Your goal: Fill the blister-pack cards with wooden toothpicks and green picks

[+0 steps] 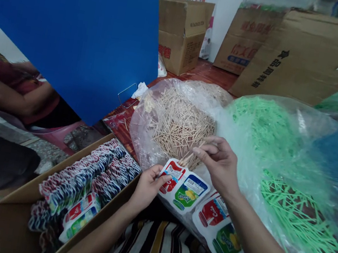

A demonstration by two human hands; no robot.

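Observation:
My left hand (148,185) is closed, thumb on top, on the left end of a printed candy packet (190,194) with red Cola and green-blue Sprite panels. In my right hand (219,162) a few thin pale sticks (186,160) are pinched, their lower ends at the top edge of the red panel. Whether they reach inside the packet I cannot tell. Another Cola and Sprite packet (211,212) lies under my right forearm, partly covered. Just beyond my hands, a clear plastic bag (139,124) holds a heap of the same pale sticks (179,124).
A cardboard box (9,212) of stacked packets stands at my left. Green sticks (296,211) fill a plastic bag to the right. Cartons (179,34) and a large cardboard sheet (311,55) are behind. A blue panel (75,30) blocks the upper left; another person's arm (10,95) shows beyond it.

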